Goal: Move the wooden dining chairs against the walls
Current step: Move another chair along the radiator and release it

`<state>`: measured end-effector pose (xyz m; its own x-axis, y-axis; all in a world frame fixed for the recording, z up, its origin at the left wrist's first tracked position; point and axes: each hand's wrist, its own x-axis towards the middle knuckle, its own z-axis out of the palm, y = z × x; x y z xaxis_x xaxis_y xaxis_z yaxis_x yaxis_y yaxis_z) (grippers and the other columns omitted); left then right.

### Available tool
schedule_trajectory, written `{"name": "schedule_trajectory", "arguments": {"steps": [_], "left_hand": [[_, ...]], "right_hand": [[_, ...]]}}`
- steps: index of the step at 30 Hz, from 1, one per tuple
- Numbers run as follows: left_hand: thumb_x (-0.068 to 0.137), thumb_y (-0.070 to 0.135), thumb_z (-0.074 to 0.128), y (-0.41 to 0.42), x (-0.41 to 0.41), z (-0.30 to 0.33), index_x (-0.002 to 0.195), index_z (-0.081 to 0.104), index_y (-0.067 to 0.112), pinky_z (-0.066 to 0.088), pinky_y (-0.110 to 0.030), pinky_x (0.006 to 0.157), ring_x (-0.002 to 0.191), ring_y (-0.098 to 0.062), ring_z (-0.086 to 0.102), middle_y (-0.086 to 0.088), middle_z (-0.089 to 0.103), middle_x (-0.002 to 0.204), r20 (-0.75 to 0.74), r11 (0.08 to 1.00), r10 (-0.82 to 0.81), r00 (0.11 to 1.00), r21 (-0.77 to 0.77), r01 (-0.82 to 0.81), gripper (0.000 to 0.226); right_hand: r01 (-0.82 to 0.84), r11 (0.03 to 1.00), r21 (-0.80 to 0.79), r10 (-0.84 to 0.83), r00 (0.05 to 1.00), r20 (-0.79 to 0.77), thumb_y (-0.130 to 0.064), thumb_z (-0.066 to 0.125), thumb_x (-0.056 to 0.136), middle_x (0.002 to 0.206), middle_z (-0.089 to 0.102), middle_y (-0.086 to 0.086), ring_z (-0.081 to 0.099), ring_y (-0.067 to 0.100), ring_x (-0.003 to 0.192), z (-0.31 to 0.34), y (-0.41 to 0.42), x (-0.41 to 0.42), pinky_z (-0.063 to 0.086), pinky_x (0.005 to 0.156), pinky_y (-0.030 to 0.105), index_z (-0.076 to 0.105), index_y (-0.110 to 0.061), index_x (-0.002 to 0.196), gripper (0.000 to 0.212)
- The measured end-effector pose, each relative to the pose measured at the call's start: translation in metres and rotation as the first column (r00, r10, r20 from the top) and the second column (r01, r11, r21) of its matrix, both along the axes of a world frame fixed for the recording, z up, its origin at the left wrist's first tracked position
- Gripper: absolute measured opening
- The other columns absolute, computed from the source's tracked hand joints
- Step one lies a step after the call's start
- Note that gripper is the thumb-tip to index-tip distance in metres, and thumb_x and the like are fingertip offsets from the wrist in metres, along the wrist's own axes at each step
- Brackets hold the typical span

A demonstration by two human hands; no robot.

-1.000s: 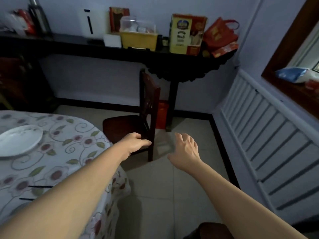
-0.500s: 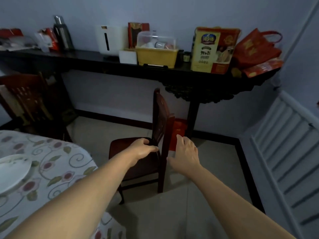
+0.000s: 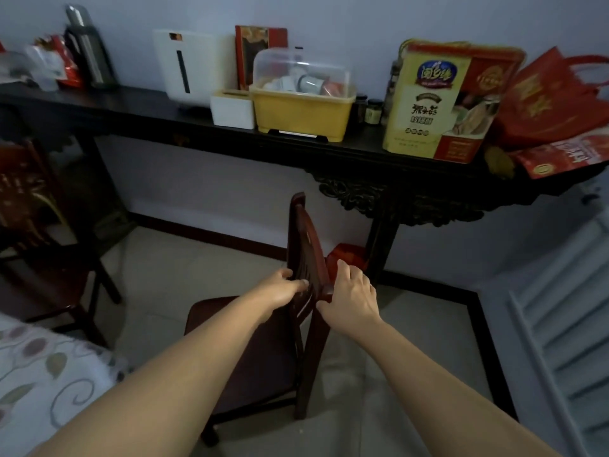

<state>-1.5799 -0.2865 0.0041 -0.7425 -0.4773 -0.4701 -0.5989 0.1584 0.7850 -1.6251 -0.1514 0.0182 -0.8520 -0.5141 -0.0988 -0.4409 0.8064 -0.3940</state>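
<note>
A dark red wooden dining chair (image 3: 304,239) stands on the tiled floor in front of me, its backrest edge-on and its seat (image 3: 260,351) to the left. My left hand (image 3: 281,286) grips the backrest from the seat side. My right hand (image 3: 352,296) closes on the near end of the backrest's top rail from the right. A second wooden chair (image 3: 36,225) stands at the left, by the wall end of the console.
A long dark console table (image 3: 379,166) against the back wall carries a yellow bin (image 3: 301,115), boxes and red bags. A red object (image 3: 349,257) sits under it behind the chair. A flowered tablecloth table (image 3: 43,374) is at lower left. White slatted panelling (image 3: 560,324) lines the right wall.
I have stepped closer to the chair. My left hand slid from the seat area up onto the backrest, and my right hand, open in the air before, now holds the top rail.
</note>
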Motion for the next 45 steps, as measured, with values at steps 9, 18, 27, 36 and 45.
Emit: {"name": "schedule_trajectory", "arguments": {"steps": [9, 18, 27, 36, 45], "left_hand": [[0.089, 0.046, 0.055, -0.081, -0.149, -0.050, 0.143, 0.037, 0.019, 0.038, -0.038, 0.106, 0.130, -0.029, 0.046, -0.008, 0.043, 0.148, 0.016, 0.995, 0.001, 1.000, 0.103, -0.003, 0.063], [0.075, 0.046, 0.070, -0.101, -0.220, -0.087, 0.130, 0.051, 0.009, 0.046, -0.037, 0.092, 0.113, -0.030, 0.059, -0.011, 0.062, 0.124, 0.126, 0.976, 0.048, 0.991, 0.205, -0.074, 0.070], [0.057, 0.017, 0.067, -0.101, -0.223, -0.088, 0.098, 0.057, 0.005, 0.048, -0.027, 0.064, 0.079, -0.028, 0.062, -0.009, 0.062, 0.083, 0.118, 0.966, 0.157, 0.980, 0.190, -0.178, 0.044], [0.061, 0.014, 0.063, -0.070, -0.211, -0.049, 0.109, 0.061, 0.001, 0.045, -0.029, 0.062, 0.085, -0.031, 0.066, -0.016, 0.070, 0.099, 0.099, 0.973, 0.055, 0.994, 0.220, -0.076, 0.050], [0.059, 0.008, 0.060, 0.036, -0.219, -0.014, 0.082, 0.056, 0.001, 0.053, -0.033, 0.065, 0.061, -0.029, 0.060, -0.013, 0.061, 0.068, 0.009, 0.948, -0.139, 0.990, 0.289, 0.131, 0.024]], "right_hand": [[0.093, 0.991, 0.091, -0.108, 0.979, 0.172, -0.029, 0.063, 0.085, 0.148, 0.033, 0.012, 0.033, 0.032, 0.136, -0.041, -0.086, -0.095, 0.031, 0.112, 0.043, 0.010, -0.012, 0.149, 0.085], [0.263, 0.964, 0.028, -0.248, 0.864, 0.438, -0.009, 0.056, 0.084, 0.108, 0.061, 0.013, 0.063, 0.032, 0.098, -0.072, -0.118, -0.138, 0.056, 0.082, 0.045, 0.039, -0.015, 0.121, 0.041], [0.327, 0.945, -0.010, -0.276, 0.814, 0.510, -0.011, 0.056, 0.077, 0.086, 0.060, 0.001, 0.064, 0.028, 0.095, -0.074, -0.123, -0.145, 0.056, 0.082, 0.037, 0.060, -0.015, 0.095, 0.019], [0.379, 0.925, -0.005, -0.323, 0.794, 0.515, -0.012, 0.059, 0.073, 0.094, 0.061, 0.004, 0.063, 0.027, 0.094, -0.040, -0.096, -0.127, 0.051, 0.070, 0.031, 0.058, -0.017, 0.091, 0.019], [0.543, 0.840, 0.018, -0.490, 0.744, 0.454, -0.014, 0.059, 0.070, 0.083, 0.060, 0.001, 0.065, 0.028, 0.089, -0.009, 0.005, -0.118, 0.057, 0.075, 0.034, 0.059, -0.017, 0.086, 0.017]]}}
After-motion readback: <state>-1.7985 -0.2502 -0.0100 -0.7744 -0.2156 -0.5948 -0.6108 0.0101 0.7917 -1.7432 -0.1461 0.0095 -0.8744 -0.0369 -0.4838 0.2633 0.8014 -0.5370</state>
